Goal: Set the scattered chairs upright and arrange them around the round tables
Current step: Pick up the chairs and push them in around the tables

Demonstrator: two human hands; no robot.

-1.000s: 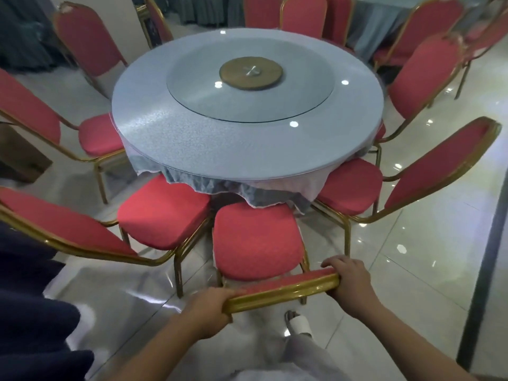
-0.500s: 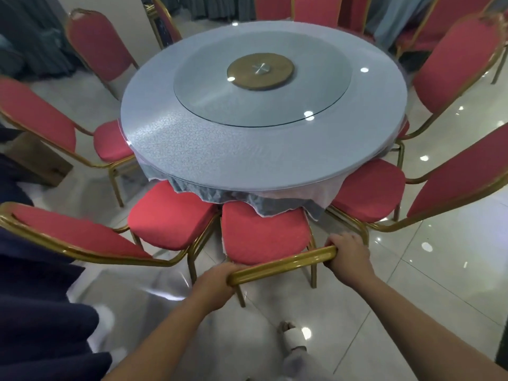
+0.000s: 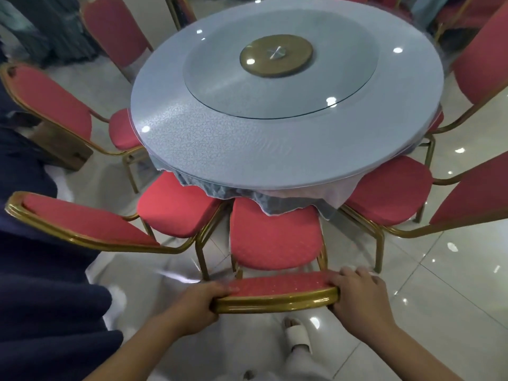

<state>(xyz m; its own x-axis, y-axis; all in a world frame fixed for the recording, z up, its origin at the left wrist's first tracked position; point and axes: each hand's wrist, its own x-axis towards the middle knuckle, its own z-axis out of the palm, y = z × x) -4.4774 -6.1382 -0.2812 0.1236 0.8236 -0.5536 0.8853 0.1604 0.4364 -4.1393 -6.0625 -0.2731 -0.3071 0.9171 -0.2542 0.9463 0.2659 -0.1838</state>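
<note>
Red chair at grey-clothed round table, glossy tiled floor

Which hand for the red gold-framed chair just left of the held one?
Left, probably: left hand grips the red-padded gold backrest at the end nearest that chair; right hand would cross over.

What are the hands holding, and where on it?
Both hands, left and right, grip the red gold-framed chair by its backrest's top rail.
</note>
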